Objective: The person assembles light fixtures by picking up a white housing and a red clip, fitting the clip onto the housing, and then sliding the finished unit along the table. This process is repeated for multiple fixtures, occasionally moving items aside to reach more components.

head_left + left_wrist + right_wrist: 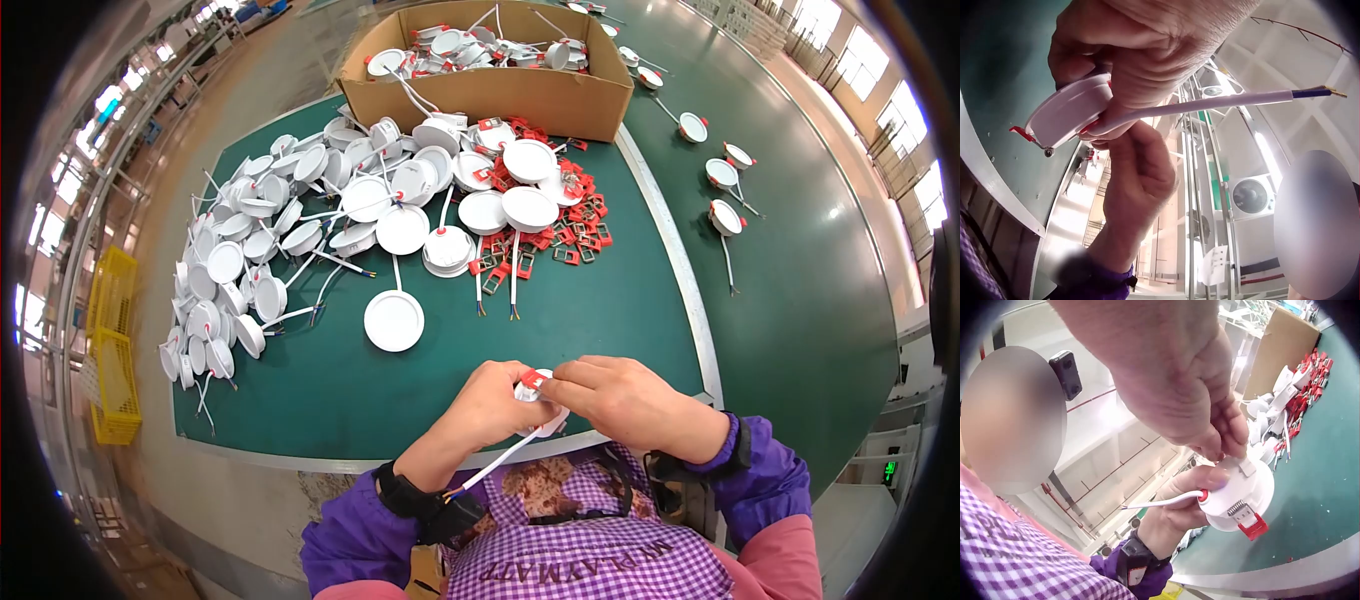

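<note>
A round white lamp (1254, 487) with a white cable is held up near the table's front edge. The left hand (488, 402) grips its rim, thumb on the back by the red cable collar. A red clip (1256, 527) with a coiled spring sits on one side of the lamp in the right wrist view. At the opposite side, by a small white bracket (1247, 467), the right hand (622, 396) pinches with thumb and fingers; what lies between its fingertips is mostly hidden. The cable (1210, 103) ends in bare wires.
Many white lamps (225, 262) are heaped on the green table's left, one lamp (394, 321) lying apart. Red clips (585, 232) lie beside the heap. Behind stands a cardboard box (490, 98) of lamps. Several clipped lamps (725, 217) rest beyond a metal strip (665, 240).
</note>
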The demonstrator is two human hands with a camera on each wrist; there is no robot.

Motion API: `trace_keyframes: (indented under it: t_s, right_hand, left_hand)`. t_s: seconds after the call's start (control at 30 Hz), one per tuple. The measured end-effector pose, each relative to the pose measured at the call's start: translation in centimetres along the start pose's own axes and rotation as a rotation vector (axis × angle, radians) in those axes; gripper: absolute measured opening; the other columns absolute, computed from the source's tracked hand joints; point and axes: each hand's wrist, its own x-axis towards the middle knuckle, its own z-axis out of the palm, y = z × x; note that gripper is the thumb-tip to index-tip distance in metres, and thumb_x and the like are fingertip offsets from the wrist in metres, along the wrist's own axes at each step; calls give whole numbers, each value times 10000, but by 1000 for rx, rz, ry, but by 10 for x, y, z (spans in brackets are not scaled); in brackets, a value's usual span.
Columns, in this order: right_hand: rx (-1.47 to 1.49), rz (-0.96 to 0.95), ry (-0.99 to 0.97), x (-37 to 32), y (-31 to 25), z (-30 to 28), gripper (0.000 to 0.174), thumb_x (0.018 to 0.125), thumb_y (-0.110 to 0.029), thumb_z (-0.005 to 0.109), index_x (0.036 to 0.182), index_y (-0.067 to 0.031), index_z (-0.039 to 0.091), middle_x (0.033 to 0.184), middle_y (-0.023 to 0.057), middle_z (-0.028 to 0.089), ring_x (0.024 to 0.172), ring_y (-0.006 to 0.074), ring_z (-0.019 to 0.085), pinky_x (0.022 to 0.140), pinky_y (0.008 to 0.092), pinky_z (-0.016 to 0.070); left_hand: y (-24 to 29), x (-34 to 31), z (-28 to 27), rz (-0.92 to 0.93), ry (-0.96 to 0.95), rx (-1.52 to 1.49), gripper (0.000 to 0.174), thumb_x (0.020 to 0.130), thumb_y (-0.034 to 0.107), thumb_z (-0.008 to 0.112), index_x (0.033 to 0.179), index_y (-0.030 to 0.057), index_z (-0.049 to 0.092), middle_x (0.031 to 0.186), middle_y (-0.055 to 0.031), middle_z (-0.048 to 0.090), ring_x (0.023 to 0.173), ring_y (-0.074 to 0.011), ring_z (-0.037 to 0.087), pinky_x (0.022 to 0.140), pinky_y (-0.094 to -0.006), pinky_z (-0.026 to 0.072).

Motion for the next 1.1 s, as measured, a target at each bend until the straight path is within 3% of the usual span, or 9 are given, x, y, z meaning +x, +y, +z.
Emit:
trace_keyframes:
  t_s: [0.17,0.43,0.73,0.8,0.9,0.93,0.97,1.03,1.1]
  right_hand:
    - [-19,-136,-14,6,-1,-5,154,702,-63,576,832,-33,500,780,76,516,729,233,564,642,338,474]
    - [-168,-92,-35,5,-3,-7,140,693,-68,585,790,-40,487,766,70,516,705,213,561,631,322,478]
    - [-17,16,18,7,6,-7,211,691,-38,605,880,-42,513,808,86,543,751,257,576,660,353,478]
    - [47,70,36,7,10,-7,249,694,-26,620,921,-44,521,835,94,564,779,270,585,677,352,480]
    - [348,237,168,12,13,-13,298,709,-37,673,966,-42,521,873,109,602,816,250,608,689,330,485]
    - [450,389,90,14,12,-22,315,713,-64,698,967,-34,514,875,110,611,817,233,613,686,323,485]
    - [547,541,9,15,13,-27,337,718,-90,724,968,-25,507,877,112,621,819,216,617,684,316,485]
    - [682,577,58,12,17,-22,329,723,-103,730,982,-22,543,845,90,620,780,187,609,663,313,484]
    - [620,560,-50,9,20,-20,330,733,-119,726,1016,-22,587,879,88,622,815,181,599,708,318,482]
  left_hand:
    - [5,4,2,4,25,104,281,648,186,738,781,-31,618,702,-75,635,621,-111,579,570,-278,475]
    - [15,4,2,26,95,238,304,608,206,742,729,-35,602,656,-116,623,608,-152,590,560,-319,466]
    - [27,4,1,82,123,350,352,610,274,741,701,-30,589,699,-161,629,649,-291,618,612,-352,480]
    - [31,2,-1,94,119,349,379,611,264,781,781,-17,592,712,-91,621,663,-145,587,612,-306,468]
    - [25,5,2,150,149,297,419,633,301,768,823,-25,586,785,-110,626,707,-162,603,639,-308,473]
    - [25,6,2,117,95,279,517,642,281,771,982,-30,535,845,-126,626,745,-168,606,659,-300,476]
    - [23,7,3,118,104,284,517,642,281,771,982,-30,535,845,-126,626,745,-168,606,659,-300,476]
    - [21,7,4,187,245,266,661,652,249,772,1143,-37,434,843,-128,622,773,-171,607,689,-292,477]
    - [25,7,2,136,192,298,801,658,216,776,1256,-47,313,838,-125,618,791,-172,607,713,-283,474]
